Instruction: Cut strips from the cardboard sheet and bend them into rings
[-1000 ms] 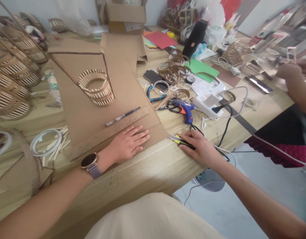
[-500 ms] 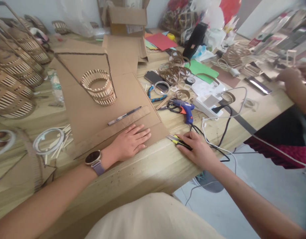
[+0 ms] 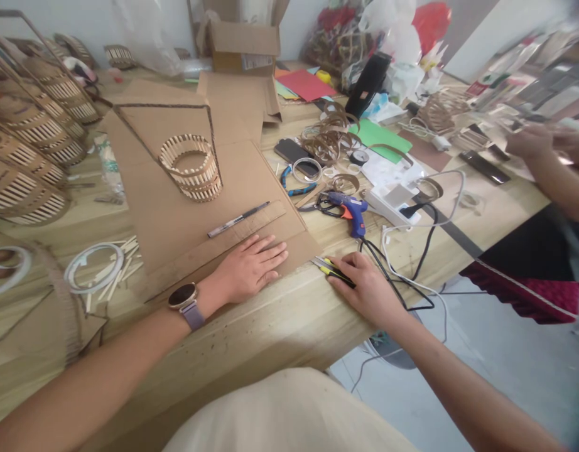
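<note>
- One wooden table carries everything.
- One cardboard sheet lies at centre-left.
- One stick ring stands on its far part.
- Left hand: flat and wide open on the sheet's near edge.
- Right hand: closed around one cutter knife, which lies on the table just right of the sheet.
- One pen lies on the sheet, beyond the left hand.

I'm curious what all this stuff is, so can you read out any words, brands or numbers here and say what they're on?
Nothing can be read for sure.
White label on the cardboard box: print too blurred.
Orange label on the black device: too small.
Face of the watch: dark, no digits.
Yellow knife under the right hand: no lettering visible.
</note>
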A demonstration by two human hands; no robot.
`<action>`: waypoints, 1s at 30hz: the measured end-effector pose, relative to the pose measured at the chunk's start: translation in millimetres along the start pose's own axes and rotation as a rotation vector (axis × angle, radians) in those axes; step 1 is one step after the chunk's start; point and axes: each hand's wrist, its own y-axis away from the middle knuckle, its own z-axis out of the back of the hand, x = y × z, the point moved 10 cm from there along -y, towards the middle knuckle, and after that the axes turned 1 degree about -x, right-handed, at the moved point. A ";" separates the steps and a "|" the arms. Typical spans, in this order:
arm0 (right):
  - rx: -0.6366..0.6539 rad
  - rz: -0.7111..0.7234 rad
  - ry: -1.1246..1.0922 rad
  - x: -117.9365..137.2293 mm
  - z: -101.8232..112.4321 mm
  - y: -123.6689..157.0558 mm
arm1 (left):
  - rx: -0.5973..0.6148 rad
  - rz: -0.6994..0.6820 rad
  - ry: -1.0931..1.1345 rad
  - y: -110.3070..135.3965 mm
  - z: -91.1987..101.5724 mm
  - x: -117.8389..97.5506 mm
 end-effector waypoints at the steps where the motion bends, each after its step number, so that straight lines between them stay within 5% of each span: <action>1: -0.002 0.000 -0.004 2.3 -0.8 0.8 | -0.003 0.000 0.000 -0.1 0.2 0.0; 9: 0.026 -0.036 -0.025 11.0 -3.9 6.1 | 0.007 -0.032 -0.017 -0.4 2.5 -2.9; 18: 0.033 -0.054 -0.038 11.3 -8.0 -2.5 | -0.026 -0.024 -0.104 36.9 14.3 19.5; 30: 0.024 -0.043 -0.029 26.3 -9.8 3.6 | -0.036 0.012 -0.092 35.9 12.9 20.8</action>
